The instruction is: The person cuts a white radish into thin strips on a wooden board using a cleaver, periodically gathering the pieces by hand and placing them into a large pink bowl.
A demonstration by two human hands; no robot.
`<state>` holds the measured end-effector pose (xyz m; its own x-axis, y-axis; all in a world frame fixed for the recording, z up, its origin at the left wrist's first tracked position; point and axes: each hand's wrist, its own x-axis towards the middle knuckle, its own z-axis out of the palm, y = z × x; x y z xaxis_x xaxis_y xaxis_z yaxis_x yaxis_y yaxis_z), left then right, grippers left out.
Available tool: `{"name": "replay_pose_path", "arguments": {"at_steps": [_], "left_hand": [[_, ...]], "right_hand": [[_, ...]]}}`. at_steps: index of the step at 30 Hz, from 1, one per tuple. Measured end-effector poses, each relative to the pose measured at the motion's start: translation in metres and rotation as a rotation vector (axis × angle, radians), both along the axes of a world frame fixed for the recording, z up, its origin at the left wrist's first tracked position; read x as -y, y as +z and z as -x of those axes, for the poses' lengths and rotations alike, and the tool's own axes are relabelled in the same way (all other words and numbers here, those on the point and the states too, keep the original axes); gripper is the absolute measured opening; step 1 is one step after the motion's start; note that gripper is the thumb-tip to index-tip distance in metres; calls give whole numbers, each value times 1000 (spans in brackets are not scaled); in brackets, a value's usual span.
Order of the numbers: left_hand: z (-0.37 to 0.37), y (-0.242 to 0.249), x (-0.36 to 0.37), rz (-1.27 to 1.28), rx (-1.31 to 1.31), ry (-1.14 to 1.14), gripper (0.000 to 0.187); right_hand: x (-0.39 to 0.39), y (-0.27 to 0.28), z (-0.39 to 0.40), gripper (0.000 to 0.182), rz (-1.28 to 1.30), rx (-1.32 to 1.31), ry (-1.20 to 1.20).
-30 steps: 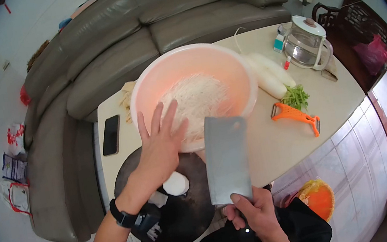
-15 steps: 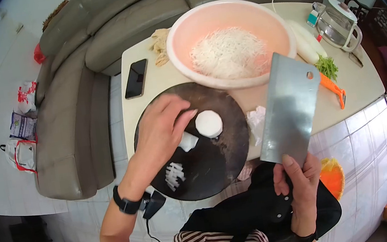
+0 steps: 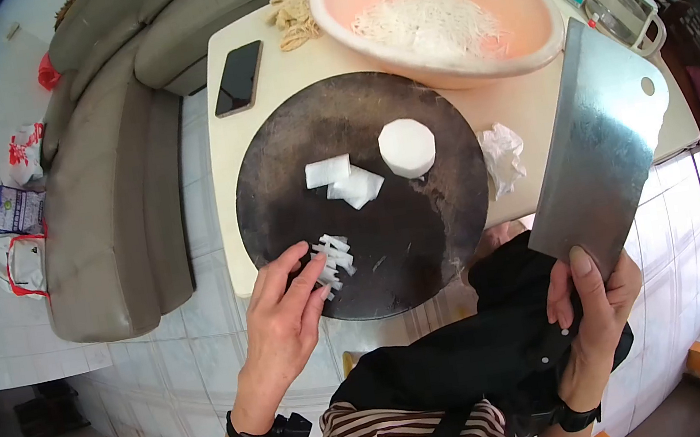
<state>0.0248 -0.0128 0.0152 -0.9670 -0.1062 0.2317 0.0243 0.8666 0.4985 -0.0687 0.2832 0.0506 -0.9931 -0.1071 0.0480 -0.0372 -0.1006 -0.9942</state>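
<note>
On the round dark chopping board (image 3: 374, 260) my left hand (image 3: 282, 322) reaches over the lower left edge, fingers apart, its fingertips at a small pile of white strips (image 3: 334, 261). My right hand (image 3: 598, 295) grips a wide cleaver (image 3: 603, 143), held up to the right of the board with the blade upright. Two flat white slices (image 3: 328, 171) overlap near the board's middle. A thick round white piece (image 3: 407, 148) sits to their right.
A pink basin (image 3: 538, 0) holding white shreds stands behind the board. A phone (image 3: 239, 78), a tan cloth (image 3: 293, 17) and crumpled tissue (image 3: 503, 158) lie on the pale table (image 3: 225, 160). A glass pot (image 3: 620, 9) is at the back right.
My left hand has moved down from above the slices to the strips, uncovering the slices. The cleaver is farther right. The view has shifted, with the board larger and higher.
</note>
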Motion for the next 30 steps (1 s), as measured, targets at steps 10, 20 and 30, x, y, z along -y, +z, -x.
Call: {"name": "replay_pose_path", "arguments": {"at_steps": [10, 20, 30], "left_hand": [[39, -28, -15, 29, -142, -159, 34], [42, -34, -20, 31, -272, -218, 32], [48, -22, -23, 40, -259, -317, 31]], "right_hand": [[9, -10, -7, 14, -99, 52, -42], [3, -6, -43, 17, -136, 343, 5], [15, 30, -63, 16, -700, 312, 344]]}}
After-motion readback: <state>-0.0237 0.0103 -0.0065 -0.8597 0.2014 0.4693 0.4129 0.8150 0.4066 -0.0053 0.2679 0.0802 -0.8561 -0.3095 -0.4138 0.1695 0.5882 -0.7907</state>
